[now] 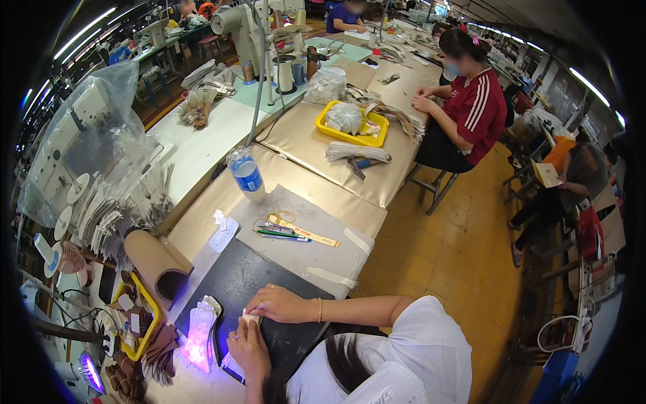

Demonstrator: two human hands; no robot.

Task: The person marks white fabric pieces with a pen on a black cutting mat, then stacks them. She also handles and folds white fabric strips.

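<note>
Over the dark mat (232, 273), both my hands are closed on a small pale piece, perhaps fabric or leather. My right hand (279, 304), with a bracelet at its wrist, pinches the top of the piece (252, 317). Below it, my left hand (249, 351) grips the lower part, its fingers covering much of it. Just left of my hands lies a stack of pale flat cut pieces (203, 324), its lower end glowing violet. A small lamp (89, 372) shines violet light at the lower left.
Pens and a ruler (296, 232) lie beyond the mat, near a water bottle (247, 176). A cardboard tube (158, 266) and yellow tray (151, 323) stand left. Farther off are another yellow tray (370, 140), a hammer (356, 167) and a seated co-worker (471, 101).
</note>
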